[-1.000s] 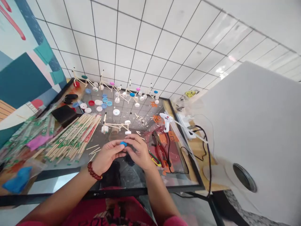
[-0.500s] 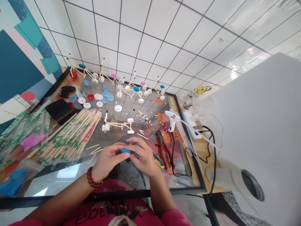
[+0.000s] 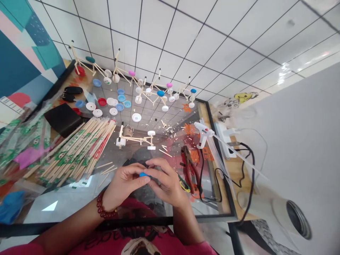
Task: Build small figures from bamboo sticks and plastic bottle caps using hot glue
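A small blue lump of modelling clay (image 3: pixel 143 174) is pinched between both hands above the near middle of the glass table. My left hand (image 3: pixel 127 182) grips it from the left with thumb and fingertips. On its other side my right hand (image 3: pixel 166 180) presses with bent fingers, which partly cover the clay. Just beyond the hands lies a small tricycle frame of sticks (image 3: pixel 136 139) with white bottle-cap wheels. Several short cut sticks (image 3: pixel 107 169) lie left of my left hand. Close to my right hand are red-handled pliers (image 3: pixel 190 170).
Wrapped chopsticks (image 3: pixel 77 152) fill the left, beside a black box (image 3: pixel 63 119) and a bag of blue clay (image 3: pixel 12 207). Loose bottle caps (image 3: pixel 112 102) and finished stick tricycles (image 3: pixel 159 92) stand at the back. A white glue gun (image 3: pixel 203 134) with black cables lies right, near a power strip (image 3: pixel 225 140).
My view has shifted slightly, so the scene sits a little differently in the picture. Both hands still hold the blue clay, its visible part now looking flatter between the fingers.
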The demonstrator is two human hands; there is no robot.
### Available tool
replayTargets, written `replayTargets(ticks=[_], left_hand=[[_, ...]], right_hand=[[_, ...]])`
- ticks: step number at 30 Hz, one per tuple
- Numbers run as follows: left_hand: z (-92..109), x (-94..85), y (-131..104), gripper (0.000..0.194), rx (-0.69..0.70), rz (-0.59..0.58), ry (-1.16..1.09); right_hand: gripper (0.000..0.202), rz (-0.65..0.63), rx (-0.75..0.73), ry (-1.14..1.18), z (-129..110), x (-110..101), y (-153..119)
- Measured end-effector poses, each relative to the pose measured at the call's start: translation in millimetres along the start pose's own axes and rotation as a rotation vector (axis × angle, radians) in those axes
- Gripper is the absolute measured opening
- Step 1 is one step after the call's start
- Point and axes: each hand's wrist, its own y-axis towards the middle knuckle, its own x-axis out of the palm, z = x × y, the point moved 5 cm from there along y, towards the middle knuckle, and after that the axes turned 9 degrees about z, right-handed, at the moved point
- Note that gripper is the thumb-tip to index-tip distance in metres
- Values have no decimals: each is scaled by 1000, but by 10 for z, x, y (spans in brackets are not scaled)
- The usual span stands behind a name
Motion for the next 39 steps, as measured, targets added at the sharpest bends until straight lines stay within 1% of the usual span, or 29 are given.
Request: replayTargets(ticks=[3, 6, 8, 11, 14, 16, 19, 24, 27, 32, 34, 36, 39], left_hand=[[-35, -17, 5, 16, -69, 38, 0], [-58, -20, 10, 41, -159, 56, -36], [-67, -35, 15, 48, -206, 89, -88], [-71, -72, 33, 41, -191, 143, -151], [-80, -90, 56, 34, -129, 144, -168], [-95, -95, 71, 31, -112, 145, -172], [-112, -100, 101, 35, -133, 157, -223], [-144, -97, 158, 43, -208, 112, -282], [-166, -109, 185, 42, -213, 97, -280], [-170, -101, 190, 40, -210, 91, -303], [-141, -101, 181, 44, -183, 103, -301], [-94, -108, 173, 48, -123, 121, -276], [-27, -106, 166, 44, -9, 122, -233]], right_hand=[[37, 22, 32, 4, 27, 3, 8], [31, 59, 98, 14, 94, 0, 8], [28, 95, 140, 36, 147, -8, 4], [25, 163, 178, 71, 215, -25, -5], [24, 201, 205, 91, 272, -17, -17], [22, 192, 220, 115, 304, 13, -23], [20, 169, 248, 193, 349, 68, -25], [30, 128, 338, 351, 456, 149, -40], [35, 95, 381, 361, 525, 191, -57], [35, 105, 366, 340, 563, 215, -41], [33, 114, 355, 321, 562, 212, -27], [32, 126, 340, 312, 555, 203, -18], [29, 149, 328, 301, 552, 185, -23]])
